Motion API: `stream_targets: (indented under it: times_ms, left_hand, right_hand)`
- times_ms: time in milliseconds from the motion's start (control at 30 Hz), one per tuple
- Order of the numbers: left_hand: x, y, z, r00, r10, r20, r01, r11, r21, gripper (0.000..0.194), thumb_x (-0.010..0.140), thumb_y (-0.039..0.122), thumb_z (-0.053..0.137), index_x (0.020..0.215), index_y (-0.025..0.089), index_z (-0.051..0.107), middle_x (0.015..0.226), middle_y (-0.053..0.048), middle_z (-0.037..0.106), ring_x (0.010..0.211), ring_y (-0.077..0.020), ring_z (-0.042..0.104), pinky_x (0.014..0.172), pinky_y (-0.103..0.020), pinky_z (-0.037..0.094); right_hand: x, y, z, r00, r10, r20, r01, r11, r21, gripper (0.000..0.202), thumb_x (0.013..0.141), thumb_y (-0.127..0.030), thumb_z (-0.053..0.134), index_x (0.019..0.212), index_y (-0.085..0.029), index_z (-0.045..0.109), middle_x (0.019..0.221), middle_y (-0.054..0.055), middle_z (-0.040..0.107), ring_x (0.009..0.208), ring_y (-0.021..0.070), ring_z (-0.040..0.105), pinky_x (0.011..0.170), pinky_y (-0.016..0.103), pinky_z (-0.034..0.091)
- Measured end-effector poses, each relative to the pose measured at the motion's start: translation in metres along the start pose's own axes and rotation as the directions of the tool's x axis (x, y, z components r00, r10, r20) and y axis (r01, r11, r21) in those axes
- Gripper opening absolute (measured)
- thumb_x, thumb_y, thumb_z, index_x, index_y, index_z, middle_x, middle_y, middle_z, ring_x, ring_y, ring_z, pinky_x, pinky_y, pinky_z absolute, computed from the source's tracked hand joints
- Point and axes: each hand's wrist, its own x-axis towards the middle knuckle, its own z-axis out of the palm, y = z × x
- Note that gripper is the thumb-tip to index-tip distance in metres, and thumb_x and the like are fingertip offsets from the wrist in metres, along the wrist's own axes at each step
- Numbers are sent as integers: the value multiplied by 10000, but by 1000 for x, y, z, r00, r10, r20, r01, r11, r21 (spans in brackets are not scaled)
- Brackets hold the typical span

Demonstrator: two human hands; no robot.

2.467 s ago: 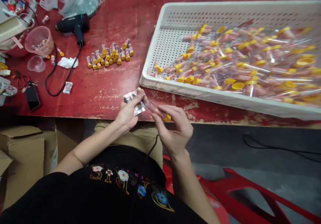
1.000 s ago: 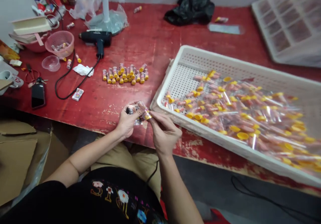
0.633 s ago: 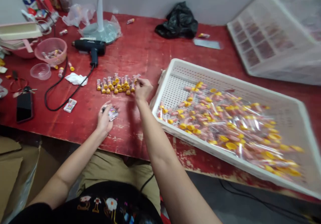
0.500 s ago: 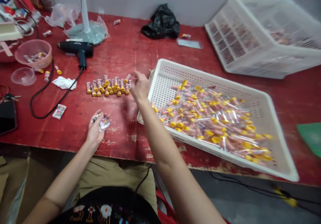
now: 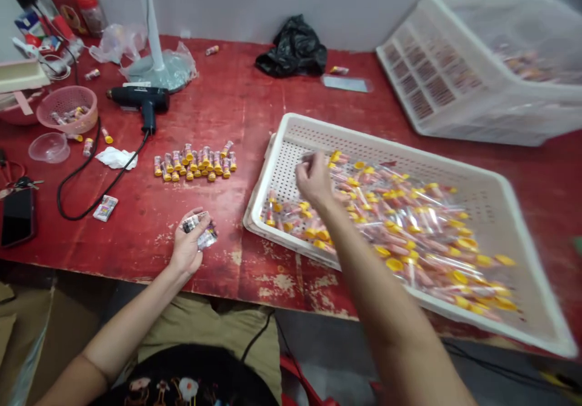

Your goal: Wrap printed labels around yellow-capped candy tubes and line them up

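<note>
My left hand (image 5: 187, 245) is closed on a small stack of printed plastic sleeves (image 5: 207, 236), above the table's front edge. Over the left part of a white perforated tray (image 5: 391, 142) is my right hand (image 5: 314, 179), its fingers curled; whatever they hold, if anything, I cannot make out. Many clear tubes with yellow caps (image 5: 394, 265) and pinkish contents lie loose in the tray, right of this hand. Between the hands, farther back, a group of short printed tubes with yellow ends (image 5: 195, 162) lies in rows on the red table (image 5: 254, 106).
A heat gun (image 5: 148, 100) with a looping black cord lies at the left, near a pink basket (image 5: 68, 115) of tubes. Another sleeve stack (image 5: 105, 208) and a phone (image 5: 18, 218) lie front left. Behind are a black plastic bag (image 5: 293, 48) and a tilted white crate (image 5: 454, 85).
My right hand has moved right, from beside the grouped tubes to over the tray. My left hand, still holding the sleeves, has shifted slightly right. The camera view has shifted a little.
</note>
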Motion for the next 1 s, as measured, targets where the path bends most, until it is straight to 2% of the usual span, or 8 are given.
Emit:
stream_targets:
  times_ms: [67, 133, 267, 500, 667, 767, 900, 1000]
  left_hand:
    - [-4, -8, 11, 1000, 20, 11, -21, 1000, 15, 645, 435, 249, 995, 971, 167, 645, 762, 37, 696, 628, -98, 661, 607, -213, 545]
    - [-11, -17, 21, 998, 58, 18, -58, 998, 37, 652, 415, 267, 1001, 956, 165, 653, 777, 41, 694, 639, -80, 652, 620, -188, 527]
    - [-26, -31, 26, 990, 135, 47, -139, 985, 103, 652, 410, 295, 1001, 953, 166, 664, 785, 45, 682, 661, -70, 637, 660, -183, 524]
    - [-41, -43, 27, 971, 224, 78, -235, 952, 196, 593, 425, 335, 996, 868, 158, 643, 755, 51, 673, 644, -72, 621, 653, -197, 536]
    - [-67, -52, 47, 995, 88, 52, -95, 984, 152, 592, 390, 297, 994, 843, 164, 637, 691, 61, 672, 590, -81, 614, 617, -208, 498]
    - [-76, -56, 56, 988, -68, 142, 56, 995, 87, 565, 438, 280, 989, 866, 149, 645, 710, 40, 692, 617, -95, 636, 657, -226, 493]
    - [-86, -59, 60, 969, -139, 205, 129, 990, 61, 527, 507, 268, 982, 901, 124, 662, 804, 3, 728, 714, -117, 674, 787, -266, 514]
    - [-96, -58, 61, 957, -174, 231, 163, 984, 67, 532, 504, 276, 987, 889, 127, 652, 784, 14, 719, 681, -105, 657, 766, -261, 519]
  right_hand:
    - [-52, -30, -8, 988, 76, 138, -100, 979, 177, 324, 858, -504, 678, 882, -185, 631, 804, 38, 620, 741, 153, 567, 696, 290, 480]
    - [-105, -63, -1, 916, 120, 382, -296, 845, 445, 401, 708, -522, 801, 880, -196, 643, 803, 23, 635, 734, 161, 582, 684, 287, 475]
    - [-165, -101, 25, 924, 301, 237, -379, 622, 686, 316, 770, -486, 738, 841, -207, 609, 773, -2, 590, 692, 137, 515, 656, 267, 444]
    - [-172, -103, 13, 853, 508, 123, -390, 463, 796, 483, 724, -631, 739, 891, -207, 579, 753, -2, 572, 655, 128, 512, 625, 258, 465]
    - [-211, -102, -33, 904, 424, -59, -275, 680, 680, 448, 845, -574, 655, 1125, -230, 599, 1049, 63, 635, 948, 171, 616, 870, 309, 539]
    - [-235, -97, -65, 919, 343, -192, -182, 804, 567, 414, 858, -412, 719, 1227, -256, 613, 1088, 69, 636, 980, 185, 640, 885, 342, 556]
    - [-250, -98, -85, 905, 229, -360, -29, 875, 483, 178, 879, -305, 713, 1049, -266, 679, 1000, 67, 664, 953, 214, 657, 871, 394, 560]
    - [-253, -103, -86, 906, 142, -399, 46, 904, 426, 171, 884, -258, 704, 1053, -278, 699, 1014, 70, 674, 984, 229, 653, 889, 422, 540]
